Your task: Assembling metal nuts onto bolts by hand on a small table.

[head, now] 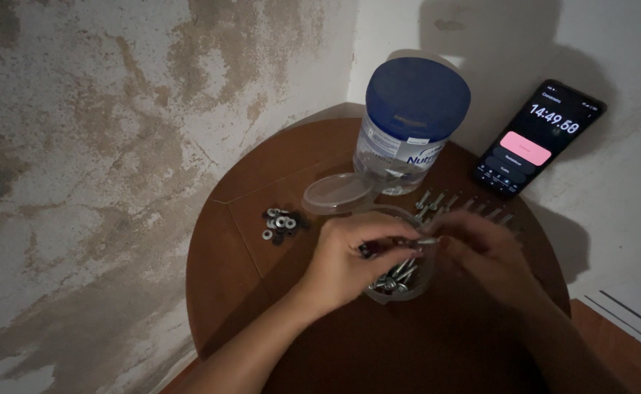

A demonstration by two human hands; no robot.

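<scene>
While over screw tub (400, 284), left hand (349, 263), right hand (481, 252) pinch screw (426, 240).

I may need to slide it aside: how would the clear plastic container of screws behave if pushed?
The clear container looks thin-walled, so it would likely flex if squeezed. Packed with metal screws, it is probably heavy for its size and should slide rather than tip on the smooth wooden table. The screws would likely shift and rattle.

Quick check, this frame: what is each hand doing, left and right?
Left hand: closed, fingertips pinching one end of a screw above the clear container.
Right hand: fingers curled at the screw's other end; firm grip cannot be told.
</scene>
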